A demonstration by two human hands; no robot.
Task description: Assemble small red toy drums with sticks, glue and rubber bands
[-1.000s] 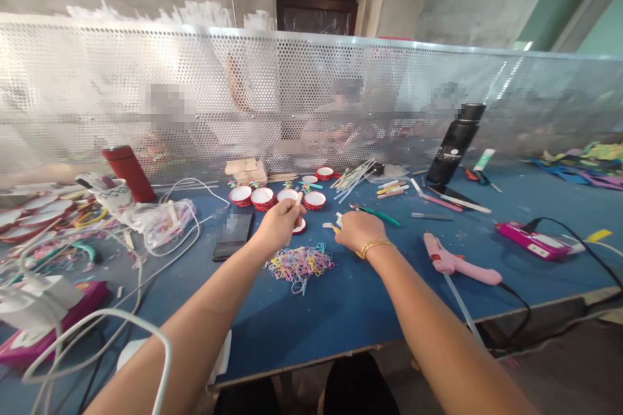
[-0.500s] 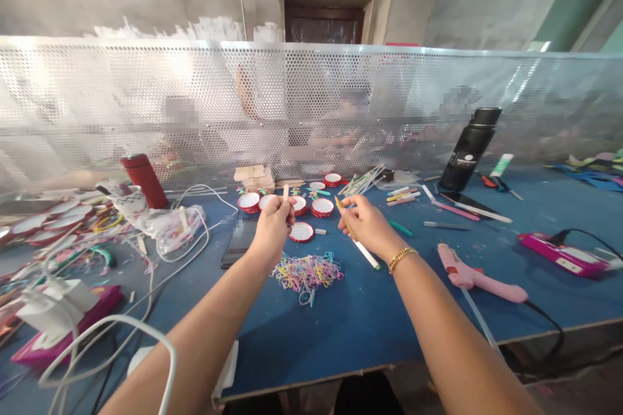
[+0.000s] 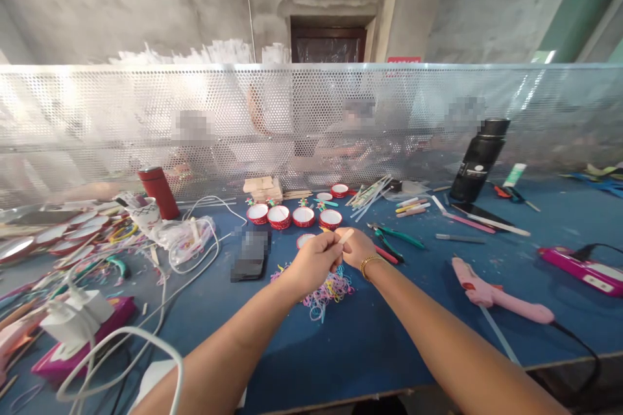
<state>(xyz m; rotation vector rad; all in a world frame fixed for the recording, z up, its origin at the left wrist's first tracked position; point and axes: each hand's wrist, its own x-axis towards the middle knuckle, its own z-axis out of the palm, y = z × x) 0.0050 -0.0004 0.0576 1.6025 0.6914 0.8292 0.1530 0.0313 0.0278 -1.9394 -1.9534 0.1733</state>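
My left hand (image 3: 318, 262) is closed, pinching a short, pale wooden stick (image 3: 346, 236) that points up and to the right. Right behind it, my right hand (image 3: 359, 246) is curled, its fingers largely covered by the left. A bit of a yellow marker (image 3: 324, 229) shows at the right hand's far side; the rest is hidden. Below the hands lies a pile of pastel rubber bands (image 3: 333, 285). Small red-rimmed drums with white tops (image 3: 304, 216) stand in a row just beyond, one partly covered by my left hand.
Green-and-red pliers (image 3: 389, 243), markers (image 3: 413, 206), a pink glue gun (image 3: 501, 295) and a black bottle (image 3: 479, 161) are on the right. Left are a phone (image 3: 250, 256), a red flask (image 3: 159, 193), white cables and more drums. A perforated metal screen (image 3: 272, 104) borders the table's back.
Both hands have come together, the left moving right and the right moving left, both lower over the rubber bands. The wooden stick now tilts right. The view has tipped upward slightly.
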